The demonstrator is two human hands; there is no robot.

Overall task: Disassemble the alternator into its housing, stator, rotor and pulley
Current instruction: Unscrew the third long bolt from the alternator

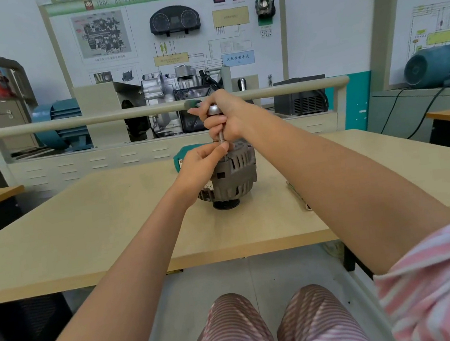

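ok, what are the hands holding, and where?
Right hand grips the ratchet wrench at its head end. Left hand pinches the socket atop the alternator.

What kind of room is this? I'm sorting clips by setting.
Most likely an automotive training workshop or classroom. A wall teaching board carries an instrument cluster and wiring diagrams, a cutaway gearbox sits on a stand behind the rail, and an alternator stands pulley-down on the table.

Alternator (235, 174): dull grey cast metal, matt and ribbed, w/ black pulley (226, 204) underneath. Socket driver (217, 123): shiny smooth steel. Counter (112, 225): pale matt wood-look laminate.
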